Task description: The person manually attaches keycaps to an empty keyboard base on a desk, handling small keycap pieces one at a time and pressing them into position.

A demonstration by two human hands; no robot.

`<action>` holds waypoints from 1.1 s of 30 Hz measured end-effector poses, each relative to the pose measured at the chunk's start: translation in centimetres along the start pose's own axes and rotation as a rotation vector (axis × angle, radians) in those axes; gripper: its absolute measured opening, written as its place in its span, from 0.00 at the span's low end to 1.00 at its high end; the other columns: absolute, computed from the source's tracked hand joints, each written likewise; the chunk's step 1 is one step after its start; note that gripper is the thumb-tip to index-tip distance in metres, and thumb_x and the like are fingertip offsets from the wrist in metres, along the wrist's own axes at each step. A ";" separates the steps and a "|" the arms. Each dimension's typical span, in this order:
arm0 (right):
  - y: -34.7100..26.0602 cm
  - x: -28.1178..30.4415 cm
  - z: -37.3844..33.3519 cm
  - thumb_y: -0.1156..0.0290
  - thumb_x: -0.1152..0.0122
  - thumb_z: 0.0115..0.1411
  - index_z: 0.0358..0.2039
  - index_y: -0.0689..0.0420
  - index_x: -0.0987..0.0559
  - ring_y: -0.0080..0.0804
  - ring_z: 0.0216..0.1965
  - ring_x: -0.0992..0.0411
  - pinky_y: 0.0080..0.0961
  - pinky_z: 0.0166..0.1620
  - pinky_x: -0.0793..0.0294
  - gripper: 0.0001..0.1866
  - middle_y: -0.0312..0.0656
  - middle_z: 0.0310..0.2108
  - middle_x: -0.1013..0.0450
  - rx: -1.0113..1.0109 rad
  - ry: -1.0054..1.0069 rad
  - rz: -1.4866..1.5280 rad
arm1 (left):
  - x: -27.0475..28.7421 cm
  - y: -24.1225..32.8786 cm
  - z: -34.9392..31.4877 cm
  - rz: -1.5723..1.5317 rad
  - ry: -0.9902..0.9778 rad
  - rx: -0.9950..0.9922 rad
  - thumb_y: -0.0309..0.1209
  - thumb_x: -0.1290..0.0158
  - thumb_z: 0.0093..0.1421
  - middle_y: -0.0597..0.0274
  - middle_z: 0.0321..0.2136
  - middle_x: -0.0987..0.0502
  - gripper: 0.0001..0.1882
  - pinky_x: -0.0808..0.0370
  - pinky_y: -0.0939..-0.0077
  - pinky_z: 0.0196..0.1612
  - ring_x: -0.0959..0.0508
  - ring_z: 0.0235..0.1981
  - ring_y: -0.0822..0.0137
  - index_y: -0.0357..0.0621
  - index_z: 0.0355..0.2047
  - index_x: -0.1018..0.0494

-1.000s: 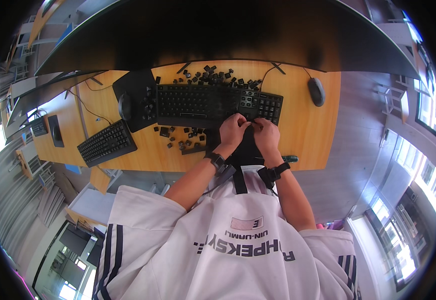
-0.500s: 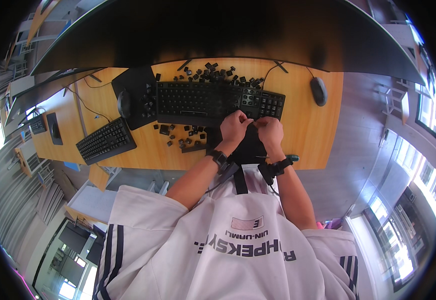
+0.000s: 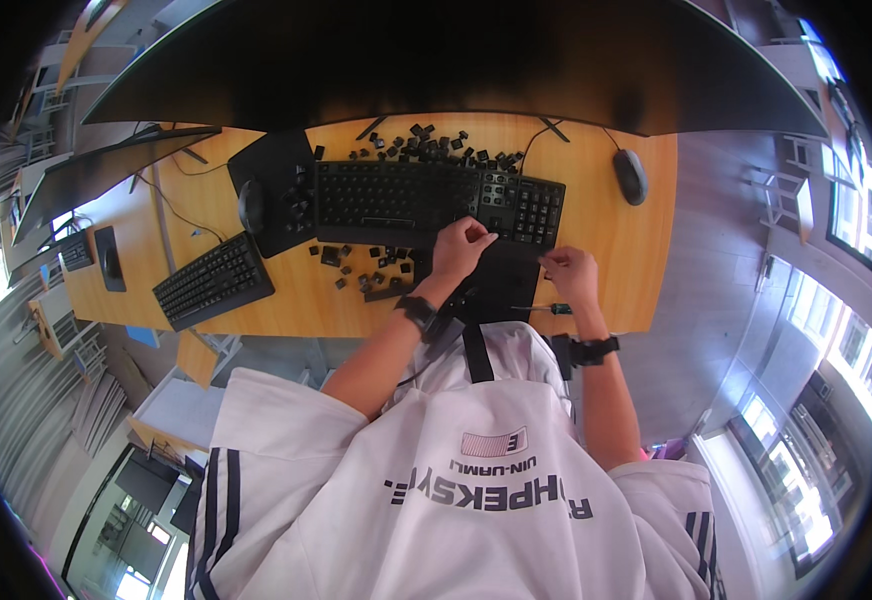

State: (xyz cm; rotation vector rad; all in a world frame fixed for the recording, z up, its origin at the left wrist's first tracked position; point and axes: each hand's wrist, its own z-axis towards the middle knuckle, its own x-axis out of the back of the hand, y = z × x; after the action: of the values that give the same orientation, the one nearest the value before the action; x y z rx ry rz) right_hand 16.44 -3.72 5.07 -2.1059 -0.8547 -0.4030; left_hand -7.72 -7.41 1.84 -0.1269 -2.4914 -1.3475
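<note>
- Just past the left hand point(image 3: 458, 250), the black keyboard point(image 3: 396, 200) is lying on the wooden desk point(image 3: 616, 255), stretching mostly off to that hand's left, its long axis running crosswise, its right end dipping slightly toward the body.
- Of the 2, the left hand is sitting nearer: its fingertips are showing right at the keyboard's near edge, and whether they're touching it, I cannot tell.
- Narrow, that's how this hand is looking, thumb and forefinger sitting curled together; a pale speck is showing at the tips, too small to name.
- Over to its right and closer to the body, the right hand point(image 3: 572, 275) is hovering clear of the keyboard, which is lying ahead and leftward of it; these fingers are sitting narrow too, and whether they're holding anything, I cannot tell.
- Dark all over, the keyboard is wearing pale-marked caps on its number block point(image 3: 538, 213), ahead of the right hand; its left stretch is looking stripped of caps.
- Beyond the left hand, loose black keycaps point(image 3: 426, 148) are crowding the far edge.
- Between the 2 hands, a black mat point(image 3: 506, 275) is spreading, and bodyward of the right hand, a green-handled screwdriver point(image 3: 560, 309) is lying.
</note>
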 end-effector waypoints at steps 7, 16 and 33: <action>1.2 -3.0 -4.4 0.70 0.30 0.48 0.40 0.55 0.22 0.42 0.41 0.24 0.36 0.40 0.24 0.18 0.42 0.36 0.24 0.370 -0.103 -0.283 | 3.0 -3.6 -4.7 0.223 -0.087 -0.107 0.33 0.40 0.55 0.58 0.25 0.21 0.09 0.25 0.69 0.33 0.20 0.29 0.59 0.41 0.28 0.25; 1.8 -5.6 -4.3 0.67 0.36 0.60 0.43 0.62 0.22 0.31 0.28 0.23 0.27 0.32 0.22 0.14 0.41 0.32 0.23 0.116 -0.240 0.287 | 3.5 -3.4 -8.7 0.133 -0.159 -0.016 0.30 0.41 0.56 0.60 0.26 0.21 0.07 0.25 0.72 0.35 0.21 0.29 0.65 0.42 0.34 0.23; -6.0 -2.6 -9.3 0.58 0.48 0.69 0.32 0.57 0.23 0.19 0.24 0.28 0.17 0.29 0.24 0.16 0.33 0.25 0.27 -0.056 -0.755 1.019 | 5.6 6.3 -11.0 -0.087 -0.305 -0.275 0.26 0.38 0.56 0.61 0.34 0.21 0.14 0.25 0.79 0.39 0.22 0.34 0.75 0.41 0.43 0.23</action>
State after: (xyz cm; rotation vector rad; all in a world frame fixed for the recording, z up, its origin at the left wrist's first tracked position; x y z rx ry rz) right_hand 10.47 -9.48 12.81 -2.4368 -0.0379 0.9462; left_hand -9.17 -13.35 14.25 -0.3088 -2.5593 -1.8249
